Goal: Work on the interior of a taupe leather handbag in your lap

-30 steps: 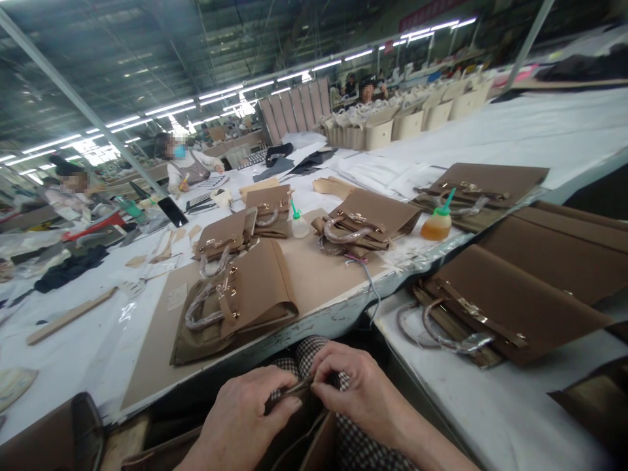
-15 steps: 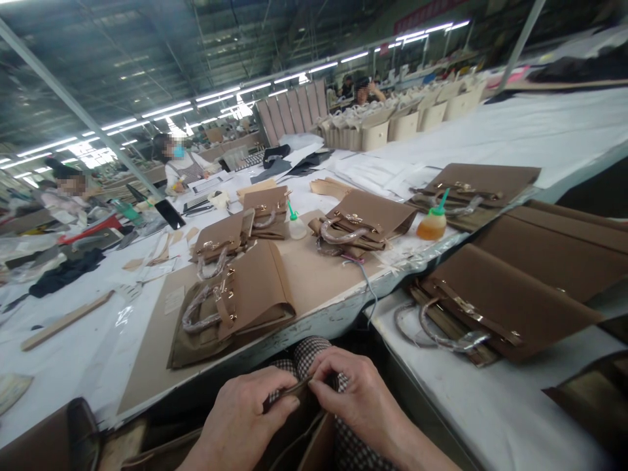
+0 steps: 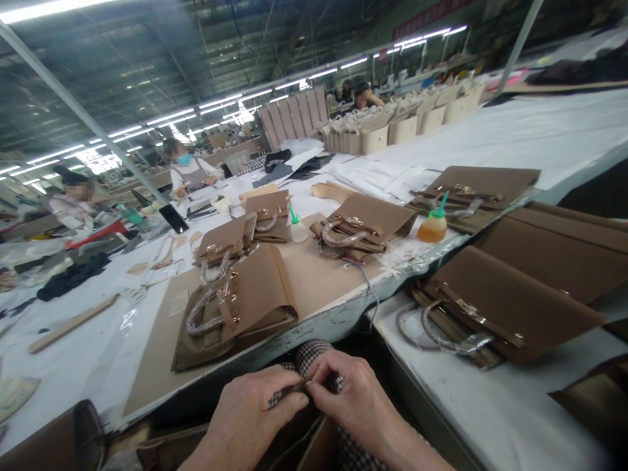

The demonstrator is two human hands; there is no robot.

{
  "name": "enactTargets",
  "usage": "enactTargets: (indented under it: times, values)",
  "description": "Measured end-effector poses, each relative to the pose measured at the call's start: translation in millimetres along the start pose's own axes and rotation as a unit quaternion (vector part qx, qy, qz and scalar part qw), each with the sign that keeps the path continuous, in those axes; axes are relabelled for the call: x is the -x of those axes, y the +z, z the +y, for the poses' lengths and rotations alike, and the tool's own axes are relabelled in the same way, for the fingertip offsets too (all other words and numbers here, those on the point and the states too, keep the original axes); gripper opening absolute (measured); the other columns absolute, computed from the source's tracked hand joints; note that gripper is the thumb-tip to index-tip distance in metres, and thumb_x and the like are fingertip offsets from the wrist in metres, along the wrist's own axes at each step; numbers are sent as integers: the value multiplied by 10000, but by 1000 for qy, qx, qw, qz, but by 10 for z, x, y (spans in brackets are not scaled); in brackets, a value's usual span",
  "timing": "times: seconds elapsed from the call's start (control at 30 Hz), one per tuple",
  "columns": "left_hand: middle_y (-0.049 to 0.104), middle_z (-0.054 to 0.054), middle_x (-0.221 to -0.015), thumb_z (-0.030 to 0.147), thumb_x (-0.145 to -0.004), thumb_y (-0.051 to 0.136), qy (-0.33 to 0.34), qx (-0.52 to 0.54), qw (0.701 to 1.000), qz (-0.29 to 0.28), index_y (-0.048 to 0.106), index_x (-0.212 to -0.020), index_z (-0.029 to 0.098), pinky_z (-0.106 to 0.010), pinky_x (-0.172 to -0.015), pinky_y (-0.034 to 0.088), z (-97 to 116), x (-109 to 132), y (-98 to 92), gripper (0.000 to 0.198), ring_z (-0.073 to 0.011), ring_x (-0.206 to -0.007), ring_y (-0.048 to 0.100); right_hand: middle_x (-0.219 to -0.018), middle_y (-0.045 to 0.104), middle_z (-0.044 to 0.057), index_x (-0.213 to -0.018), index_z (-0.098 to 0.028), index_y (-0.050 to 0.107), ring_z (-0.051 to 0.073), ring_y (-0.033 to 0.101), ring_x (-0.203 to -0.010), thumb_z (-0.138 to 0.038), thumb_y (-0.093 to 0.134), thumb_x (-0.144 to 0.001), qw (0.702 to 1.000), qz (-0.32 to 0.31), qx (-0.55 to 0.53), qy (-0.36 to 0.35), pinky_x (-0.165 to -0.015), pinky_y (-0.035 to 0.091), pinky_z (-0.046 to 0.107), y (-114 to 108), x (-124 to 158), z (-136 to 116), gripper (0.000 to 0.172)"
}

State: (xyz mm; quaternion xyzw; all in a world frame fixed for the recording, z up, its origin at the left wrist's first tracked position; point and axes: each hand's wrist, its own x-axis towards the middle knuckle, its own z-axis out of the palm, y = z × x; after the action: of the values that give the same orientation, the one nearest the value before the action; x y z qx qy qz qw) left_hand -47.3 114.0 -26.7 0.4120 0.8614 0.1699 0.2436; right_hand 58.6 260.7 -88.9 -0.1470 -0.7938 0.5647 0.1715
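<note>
At the bottom centre, a brown bag piece lies over my lap, its lower part cut off by the frame. My left hand pinches its upper edge between thumb and fingers. Close beside it, my right hand pinches the same edge, the fingertips of both hands nearly touching. Just beyond, a brown handbag with a plastic-wrapped handle lies on the near edge of the table. Another brown handbag lies on the right-hand surface.
More brown bags lie on the white table. Among them stand a clear bottle and an amber bottle, both green-tipped. A wooden strip is at left. People sit across the table.
My hands have drawn slightly closer together at the bag piece's edge. The view has shifted slightly, so the table and bags sit a little further right and lower.
</note>
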Motion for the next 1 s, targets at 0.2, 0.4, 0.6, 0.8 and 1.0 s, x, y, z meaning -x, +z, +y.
enactTargets:
  times: [0.2, 0.4, 0.6, 0.8, 1.0]
  values:
    - [678, 49, -815, 201, -948, 546, 30, -7, 999, 32, 656, -785, 233, -255, -722, 403, -60, -8, 69, 200, -140, -787, 629, -762, 727, 11, -636, -192, 605, 164, 660, -731, -101, 635, -725, 1000, 2, -8, -5, -692, 489, 262, 11, -19, 16, 131]
    - [662, -17, -804, 181, -1011, 406, 147, -235, 955, 107, 613, -814, 212, -332, -625, 407, -145, 13, 230, 287, -207, -727, 659, -799, 722, 17, -691, -193, 636, 175, 661, -782, -84, 626, -760, 1000, -7, -3, -8, -750, 495, 279, 7, -21, 28, 130]
    - [694, -49, -965, 197, -1034, 375, 7, -318, 948, 18, 634, -974, 207, -357, -642, 523, 31, -64, 179, 266, -278, -876, 724, -875, 727, 30, -745, -192, 658, 193, 663, -871, -101, 627, -809, 999, -28, 35, -3, -819, 490, 302, -24, -55, 26, 115]
    - [753, -59, -953, 217, -1012, 472, -44, -297, 954, 26, 648, -983, 195, -343, -650, 526, 154, -106, 83, 179, -304, -864, 749, -887, 738, 42, -739, -189, 652, 205, 678, -887, -94, 631, -804, 999, -19, 43, -23, -834, 493, 317, 21, -105, 33, 117]
    - [757, -12, -900, 221, -997, 485, -28, -229, 973, 29, 662, -882, 226, -287, -680, 431, 109, -104, 81, 211, -234, -869, 729, -858, 741, 42, -707, -187, 657, 202, 681, -847, -86, 628, -781, 999, -7, 28, -31, -811, 497, 315, 20, -102, 73, 129]
